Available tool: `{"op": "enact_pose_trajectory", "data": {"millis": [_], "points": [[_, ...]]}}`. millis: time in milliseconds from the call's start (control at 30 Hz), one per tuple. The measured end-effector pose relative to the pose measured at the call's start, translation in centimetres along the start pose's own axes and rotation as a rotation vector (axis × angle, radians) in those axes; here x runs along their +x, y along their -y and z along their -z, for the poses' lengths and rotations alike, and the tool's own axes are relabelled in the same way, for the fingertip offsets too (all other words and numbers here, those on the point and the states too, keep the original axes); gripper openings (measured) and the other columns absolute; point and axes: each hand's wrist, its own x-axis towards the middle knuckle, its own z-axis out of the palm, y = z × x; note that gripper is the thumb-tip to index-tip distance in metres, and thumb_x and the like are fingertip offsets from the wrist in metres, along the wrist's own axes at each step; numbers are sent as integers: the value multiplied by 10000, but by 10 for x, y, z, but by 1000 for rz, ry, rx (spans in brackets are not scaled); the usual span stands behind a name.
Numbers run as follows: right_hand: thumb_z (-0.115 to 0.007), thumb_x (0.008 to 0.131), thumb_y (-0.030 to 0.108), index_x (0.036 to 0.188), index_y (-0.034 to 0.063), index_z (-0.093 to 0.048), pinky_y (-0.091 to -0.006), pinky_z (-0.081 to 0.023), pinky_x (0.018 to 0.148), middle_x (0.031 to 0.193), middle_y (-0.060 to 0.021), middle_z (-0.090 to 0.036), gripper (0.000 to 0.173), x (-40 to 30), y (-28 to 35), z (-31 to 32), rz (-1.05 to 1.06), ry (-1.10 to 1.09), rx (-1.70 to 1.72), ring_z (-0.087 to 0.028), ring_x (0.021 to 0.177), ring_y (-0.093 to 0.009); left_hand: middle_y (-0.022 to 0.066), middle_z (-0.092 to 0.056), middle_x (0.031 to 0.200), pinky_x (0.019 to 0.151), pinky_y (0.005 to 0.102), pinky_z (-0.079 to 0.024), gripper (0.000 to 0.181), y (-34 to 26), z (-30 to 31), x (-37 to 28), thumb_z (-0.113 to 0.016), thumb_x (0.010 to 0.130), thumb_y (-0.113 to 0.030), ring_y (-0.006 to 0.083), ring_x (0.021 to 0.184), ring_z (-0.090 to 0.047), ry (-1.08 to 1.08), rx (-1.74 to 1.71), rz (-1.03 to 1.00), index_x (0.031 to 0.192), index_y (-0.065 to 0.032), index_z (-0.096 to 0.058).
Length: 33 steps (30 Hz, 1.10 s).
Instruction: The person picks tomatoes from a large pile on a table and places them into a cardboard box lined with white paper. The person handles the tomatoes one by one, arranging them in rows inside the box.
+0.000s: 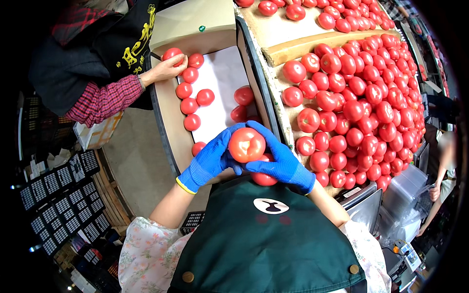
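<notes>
My left hand (212, 157), in a blue knit glove with a yellow cuff edge, cups one side of a large red tomato (247, 145). My right hand (287, 161), gloved alike, curls around the other side. Its thumb crosses a second tomato (263, 178), which is partly hidden by the thumb and the upper tomato. Both hands are over the near end of a cardboard-lined box (166, 137) with dark rims. Inside, on white paper (223, 73), several tomatoes (189, 106) form a row along the left; others (243, 96) sit at the right.
At the box's far left corner, a co-worker's bare hand (166, 69) holds a tomato (173, 55). Many loose tomatoes (353, 110) are heaped on the table to my right, below a wooden divider (322, 45). Stacked black crates (62, 197) stand at the left, clear plastic containers (403, 186) at the right.
</notes>
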Motion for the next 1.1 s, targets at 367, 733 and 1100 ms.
{"op": "enact_pose_trajectory", "data": {"millis": [367, 733, 1100], "points": [[-621, 886, 236, 1383, 52, -369, -281, -433, 949, 1101, -105, -580, 587, -5, -3, -3, -250, -24, 483, -563, 1017, -148, 143, -543, 1127, 760, 299, -513, 420, 10, -4, 4, -519, 940, -289, 220, 894, -609, -14, 298, 9, 1280, -61, -427], [-613, 865, 251, 1197, 36, -452, -533, -476, 901, 1181, -168, -483, 428, 150, 26, 217, 81, -418, 1255, -480, 1101, -366, 176, -580, 1128, 675, 511, -550, 335, 39, 29, 2, -534, 887, -304, 405, 1037, -571, -232, -728, 107, 1124, -69, -554], [-634, 848, 185, 1185, 63, -509, -306, -452, 881, 1046, -79, -556, 380, 69, 20, 57, 164, 91, -385, -549, 1001, -219, 194, -386, 1379, 1056, 436, -348, 441, 42, -2, 15, -323, 1002, -248, 343, 1268, -395, -53, -460, 82, 1368, -2, -310]]}}
